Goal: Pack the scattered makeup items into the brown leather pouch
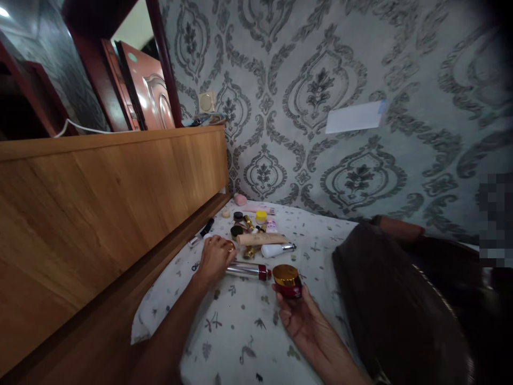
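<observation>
My right hand (298, 315) grips a cream jar with a shiny gold lid and dark red base (287, 282), raised a little above the patterned white sheet (244, 326). To the left, my left hand (216, 256) is closed among the cosmetics, its fingers curled. Something amber-gold shows at its fingertips, and I cannot make out what it is. Beside that hand lies a silver tube with a red cap (248, 270). Just beyond are a beige tube (260, 239) and a white bottle with a silver top (276, 249).
Small jars lie farther back, one with a yellow lid (261, 215) and one dark (238, 216). A clear-and-black tube (201, 232) rests near the wooden headboard (120, 198). A dark brown bag (393, 305) stands on the right, before the patterned wall (304, 160).
</observation>
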The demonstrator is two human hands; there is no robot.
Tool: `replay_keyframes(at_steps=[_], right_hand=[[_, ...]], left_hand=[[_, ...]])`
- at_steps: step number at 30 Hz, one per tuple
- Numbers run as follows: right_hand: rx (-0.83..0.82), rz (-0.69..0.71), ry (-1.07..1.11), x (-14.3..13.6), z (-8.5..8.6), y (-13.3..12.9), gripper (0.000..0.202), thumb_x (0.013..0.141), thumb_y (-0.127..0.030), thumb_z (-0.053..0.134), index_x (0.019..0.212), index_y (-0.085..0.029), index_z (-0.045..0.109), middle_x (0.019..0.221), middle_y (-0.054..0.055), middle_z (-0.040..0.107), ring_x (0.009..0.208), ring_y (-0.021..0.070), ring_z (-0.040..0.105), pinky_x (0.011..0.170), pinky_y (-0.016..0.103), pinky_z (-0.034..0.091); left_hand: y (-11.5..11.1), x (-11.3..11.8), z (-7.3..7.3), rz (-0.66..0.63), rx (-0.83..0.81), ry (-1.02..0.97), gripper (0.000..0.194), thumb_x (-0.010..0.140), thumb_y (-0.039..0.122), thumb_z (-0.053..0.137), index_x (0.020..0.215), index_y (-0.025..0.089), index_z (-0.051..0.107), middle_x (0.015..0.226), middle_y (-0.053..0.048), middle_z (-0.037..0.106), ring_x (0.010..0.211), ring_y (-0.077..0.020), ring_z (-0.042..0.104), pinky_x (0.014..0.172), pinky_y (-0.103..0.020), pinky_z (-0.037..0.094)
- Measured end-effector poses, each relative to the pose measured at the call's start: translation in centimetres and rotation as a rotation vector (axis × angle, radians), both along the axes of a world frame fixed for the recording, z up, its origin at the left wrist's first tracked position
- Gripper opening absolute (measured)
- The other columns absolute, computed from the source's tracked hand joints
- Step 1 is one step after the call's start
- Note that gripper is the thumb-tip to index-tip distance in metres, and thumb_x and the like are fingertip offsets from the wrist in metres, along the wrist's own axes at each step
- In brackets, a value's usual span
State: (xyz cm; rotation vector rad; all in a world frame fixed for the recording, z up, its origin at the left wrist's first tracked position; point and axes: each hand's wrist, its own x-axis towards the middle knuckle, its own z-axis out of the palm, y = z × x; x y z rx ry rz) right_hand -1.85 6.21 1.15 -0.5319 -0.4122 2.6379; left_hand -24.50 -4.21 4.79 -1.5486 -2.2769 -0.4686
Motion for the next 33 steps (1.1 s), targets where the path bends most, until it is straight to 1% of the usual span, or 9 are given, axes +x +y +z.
replay_keyframes(at_steps=[3,6,10,14,18,21,23,28,33], right_hand=[[-0.011,-0.024,-0.015,0.0,0.3,-0.3,0.026,0.071,-0.022,0.083,0.093,-0.014,0.070,0.091,0.010,0.077,0.071,0.0164,0.073,0.049,0.018,0.054],[-0.012,-0.039,-0.017,-0.1,0.3,-0.5,0.029,0.072,-0.024,0.082,0.095,-0.014,0.070,0.091,0.009,0.077,0.071,0.0160,0.073,0.049,0.018,0.054],[0.003,-0.057,-0.002,-0.2,0.0,-0.5,0.029,0.068,-0.024,0.085,0.091,-0.016,0.069,0.085,0.005,0.076,0.073,0.0173,0.073,0.048,0.017,0.053],[0.072,-0.079,0.019,-0.2,0.2,-0.8,0.039,0.063,-0.023,0.088,0.096,-0.019,0.067,0.088,0.003,0.076,0.074,0.0171,0.073,0.049,0.017,0.052],[0.112,-0.099,-0.037,-0.2,0.4,-1.1,0.052,0.056,-0.022,0.091,0.100,-0.021,0.063,0.094,0.004,0.075,0.076,0.0171,0.072,0.051,0.017,0.052],[0.139,-0.121,-0.062,-0.2,0.6,-1.3,0.056,0.054,-0.020,0.092,0.100,-0.021,0.061,0.093,0.003,0.074,0.071,0.0150,0.071,0.052,0.018,0.052],[0.192,-0.127,-0.051,-0.3,0.8,-1.4,0.054,0.056,-0.017,0.090,0.103,-0.020,0.061,0.092,0.002,0.074,0.064,0.0112,0.067,0.053,0.018,0.052],[0.238,-0.123,-0.031,-0.2,1.1,-1.7,0.049,0.060,-0.012,0.086,0.103,-0.018,0.064,0.092,0.002,0.072,0.065,0.0089,0.065,0.056,0.018,0.053],[0.225,-0.102,-0.014,0.0,0.9,-1.7,0.051,0.062,-0.016,0.087,0.107,-0.019,0.062,0.096,0.004,0.073,0.070,0.0127,0.069,0.057,0.020,0.054]], left_hand=[[-0.4,-0.7,-0.1,0.051,0.056,0.056,0.025,0.094,0.030,0.050,0.084,0.021,0.070,0.089,-0.007,0.067,0.092,-0.0234,0.050,0.084,-0.040,0.035],[-0.5,-0.7,-0.2,0.022,0.156,0.008,0.032,0.096,0.030,0.044,0.077,0.019,0.068,0.082,-0.007,0.065,0.086,-0.0225,0.050,0.080,-0.038,0.037],[-0.2,0.8,-0.1,-0.175,0.263,-0.191,0.032,0.097,0.029,0.041,0.080,0.019,0.066,0.083,-0.006,0.065,0.086,-0.0215,0.052,0.081,-0.036,0.039],[0.3,3.1,0.0,-0.414,0.306,-0.377,0.024,0.095,0.035,0.049,0.100,0.019,0.065,0.096,-0.008,0.066,0.097,-0.0231,0.054,0.087,-0.036,0.041],[0.6,5.2,-0.3,-0.542,0.239,-0.510,0.043,0.089,0.047,0.057,0.123,0.021,0.057,0.114,-0.010,0.063,0.109,-0.0266,0.052,0.094,-0.039,0.040],[0.7,6.3,-0.6,-0.559,0.178,-0.550,0.057,0.086,0.052,0.060,0.133,0.022,0.050,0.122,-0.012,0.059,0.114,-0.0281,0.051,0.098,-0.042,0.039],[0.7,6.8,-0.8,-0.551,0.146,-0.566,0.060,0.085,0.052,0.062,0.135,0.021,0.048,0.124,-0.012,0.058,0.116,-0.0282,0.050,0.100,-0.042,0.039],[0.8,7.4,-0.8,-0.545,0.137,-0.653,0.056,0.084,0.051,0.062,0.130,0.020,0.052,0.122,-0.012,0.059,0.115,-0.0275,0.053,0.099,-0.041,0.041],[0.7,7.5,-0.6,-0.518,0.151,-0.916,0.053,0.082,0.047,0.066,0.127,0.020,0.054,0.126,-0.010,0.059,0.116,-0.0267,0.054,0.101,-0.039,0.041]])
